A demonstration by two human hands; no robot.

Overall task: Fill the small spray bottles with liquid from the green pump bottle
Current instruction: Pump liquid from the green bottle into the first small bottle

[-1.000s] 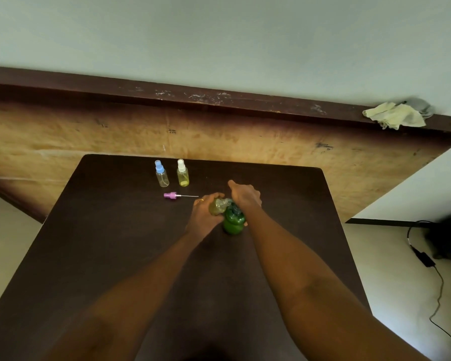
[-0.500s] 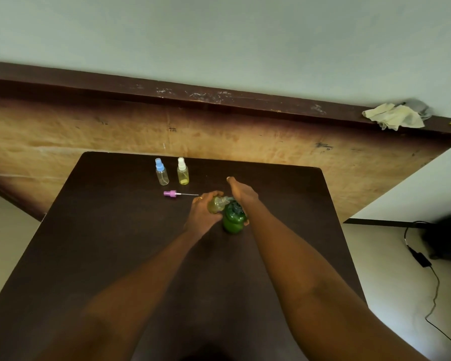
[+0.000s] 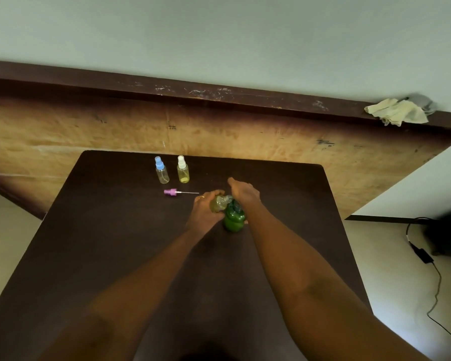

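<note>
holds the small bottle (image 3: 219, 203) in the left hand (image 3: 205, 212), fingers curled round it, tipped to bring its open mouth right up to the spout of the green pump bottle (image 3: 234, 220). held that close to catch every drop, most likely. rests the right hand (image 3: 245, 192) on top of the pump, placed there to push it down; thumb sticking out, other fingers hidden behind the hand, so cannot tell whether spread or pressed together. leaves the green pump bottle standing upright near the middle of the dark worktop (image 3: 115, 230), steady for pushing. looks yellow-green inside the small bottle, so probably some liquid in already

pink spray top (image 3: 172, 192) laid flat on the worktop just to the left, off its bottle to leave the mouth open for filling. two more small spray bottles parked at the back, out of the way of the arms: blue-capped bottle (image 3: 161, 171) and white-capped bottle (image 3: 183, 170), side by side, upright, tops on. a little yellow in the white-capped one, nothing clear to see in the blue-capped one

against a second ago: hardly any change. same hold on the small bottle, same spots for all the bottles and the pink top. right hand maybe a bit lower and flatter on the pump, like a push down, but too small to be sure
</note>
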